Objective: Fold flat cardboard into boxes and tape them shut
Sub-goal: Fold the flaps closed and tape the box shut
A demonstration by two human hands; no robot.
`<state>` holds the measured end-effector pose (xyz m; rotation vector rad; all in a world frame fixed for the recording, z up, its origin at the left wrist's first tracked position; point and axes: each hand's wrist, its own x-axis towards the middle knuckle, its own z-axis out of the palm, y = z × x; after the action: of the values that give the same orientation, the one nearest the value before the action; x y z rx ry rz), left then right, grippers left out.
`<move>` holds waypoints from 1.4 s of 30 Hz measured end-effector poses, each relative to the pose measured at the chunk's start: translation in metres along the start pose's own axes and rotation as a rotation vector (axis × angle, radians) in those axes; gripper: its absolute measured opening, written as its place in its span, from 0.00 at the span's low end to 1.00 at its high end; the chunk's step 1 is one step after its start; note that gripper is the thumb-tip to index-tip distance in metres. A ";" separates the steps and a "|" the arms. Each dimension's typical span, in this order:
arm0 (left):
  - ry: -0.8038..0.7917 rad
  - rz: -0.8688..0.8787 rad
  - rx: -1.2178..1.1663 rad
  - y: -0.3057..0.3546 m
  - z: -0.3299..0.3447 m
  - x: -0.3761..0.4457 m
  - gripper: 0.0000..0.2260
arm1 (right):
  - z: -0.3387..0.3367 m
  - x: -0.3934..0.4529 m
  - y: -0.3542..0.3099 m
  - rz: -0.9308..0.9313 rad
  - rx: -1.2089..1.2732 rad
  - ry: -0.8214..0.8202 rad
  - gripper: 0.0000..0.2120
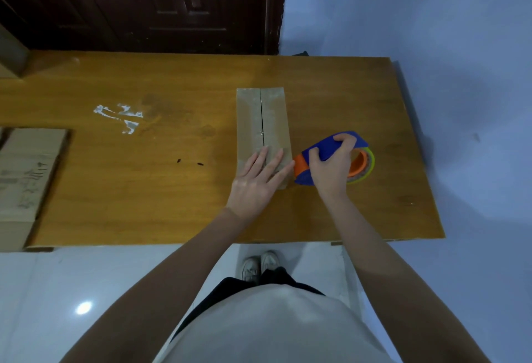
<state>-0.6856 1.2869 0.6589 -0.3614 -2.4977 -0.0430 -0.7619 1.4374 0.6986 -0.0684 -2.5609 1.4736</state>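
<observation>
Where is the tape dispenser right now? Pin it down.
In the head view the blue and orange tape dispenser sits right of centre on the wooden table, gripped by the right hand, just right of the small cardboard box that the left hand presses.

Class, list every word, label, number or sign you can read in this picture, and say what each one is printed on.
Nothing can be read for certain.
Large box at the table's left edge: dark printed characters on its top, too blurred to read.
Small box under the left hand: no print visible.
Tape dispenser in the right hand: no label visible.
</observation>
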 end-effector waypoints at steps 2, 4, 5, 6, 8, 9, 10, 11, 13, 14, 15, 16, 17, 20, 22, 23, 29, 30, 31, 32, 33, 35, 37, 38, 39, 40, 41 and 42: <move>0.011 -0.010 0.009 0.000 0.000 0.001 0.21 | -0.001 0.005 0.002 0.045 0.021 -0.042 0.18; 0.014 -0.016 0.017 0.001 -0.002 0.003 0.20 | -0.003 0.010 0.005 0.143 0.041 -0.078 0.19; 0.006 -0.018 0.022 0.002 -0.003 0.005 0.19 | -0.004 0.012 0.007 0.198 0.049 -0.089 0.19; -0.010 -0.018 0.030 0.003 -0.005 0.006 0.18 | -0.005 0.014 0.009 0.253 0.051 -0.100 0.20; -0.061 -0.011 0.044 0.005 -0.008 0.010 0.17 | -0.004 0.015 0.013 0.373 0.062 -0.109 0.20; -0.083 -0.006 0.047 0.006 -0.009 0.011 0.16 | -0.005 0.014 0.014 0.427 0.072 -0.096 0.21; -0.093 -0.002 0.051 0.007 -0.012 0.012 0.16 | -0.007 0.014 0.015 0.470 0.082 -0.076 0.21; -0.098 0.003 0.057 0.008 -0.014 0.013 0.16 | -0.009 0.015 0.015 0.490 0.087 -0.048 0.21; -0.110 0.032 0.078 0.010 -0.017 0.016 0.18 | -0.016 0.019 0.015 0.486 0.077 -0.003 0.21; -0.121 0.059 0.093 0.010 -0.018 0.017 0.19 | -0.019 0.021 0.015 0.458 0.062 0.005 0.21; -0.134 0.089 0.114 0.011 -0.018 0.018 0.18 | -0.021 0.021 0.014 0.406 0.036 0.009 0.21; -0.147 0.120 0.140 0.011 -0.018 0.019 0.17 | -0.022 0.021 0.014 0.343 -0.013 -0.001 0.20; -0.163 0.149 0.169 0.011 -0.017 0.019 0.16 | -0.022 0.018 0.016 0.264 -0.089 -0.019 0.20; -0.201 0.195 0.224 0.008 -0.016 0.017 0.14 | -0.027 0.007 0.026 0.131 -0.209 -0.059 0.19; -0.216 0.194 0.237 0.006 -0.018 0.017 0.14 | -0.034 0.006 0.020 0.201 -0.076 0.005 0.19; -0.221 0.190 0.239 0.007 -0.019 0.017 0.14 | -0.035 0.007 0.014 0.209 -0.027 0.032 0.20; -0.270 0.206 0.241 0.009 -0.021 0.019 0.13 | -0.042 0.023 -0.009 0.317 -0.046 -0.131 0.23; -0.281 0.208 0.246 0.009 -0.023 0.019 0.13 | -0.045 0.027 -0.008 0.404 -0.017 -0.194 0.23; -0.286 0.214 0.257 0.010 -0.024 0.019 0.14 | -0.047 0.030 -0.008 0.489 0.018 -0.247 0.23; -0.285 0.222 0.267 0.010 -0.023 0.018 0.13 | -0.048 0.033 -0.007 0.566 0.047 -0.285 0.23; -0.280 0.227 0.268 0.009 -0.022 0.017 0.13 | -0.048 0.035 -0.004 0.635 0.078 -0.310 0.24; -0.246 0.222 0.241 0.007 -0.018 0.015 0.18 | -0.047 0.037 0.000 0.764 0.134 -0.355 0.30; -0.218 0.216 0.244 0.006 -0.015 0.014 0.23 | -0.046 0.039 0.004 0.881 0.224 -0.393 0.36; -0.219 0.208 0.234 0.006 -0.014 0.014 0.24 | -0.047 0.039 0.006 0.910 0.263 -0.397 0.38; -0.220 0.200 0.226 0.005 -0.014 0.014 0.24 | -0.047 0.039 0.007 0.921 0.288 -0.405 0.39; -0.228 0.189 0.208 0.005 -0.013 0.014 0.24 | -0.046 0.039 0.009 0.911 0.277 -0.417 0.40; -0.251 0.168 0.195 0.006 -0.014 0.015 0.25 | -0.045 0.039 0.013 0.891 0.239 -0.432 0.39; -0.273 0.160 0.186 0.007 -0.015 0.016 0.24 | -0.044 0.037 0.015 0.867 0.187 -0.445 0.39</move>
<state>-0.6877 1.2954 0.6797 -0.5170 -2.7020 0.3214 -0.7909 1.4878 0.7121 -1.0477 -2.8662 2.2057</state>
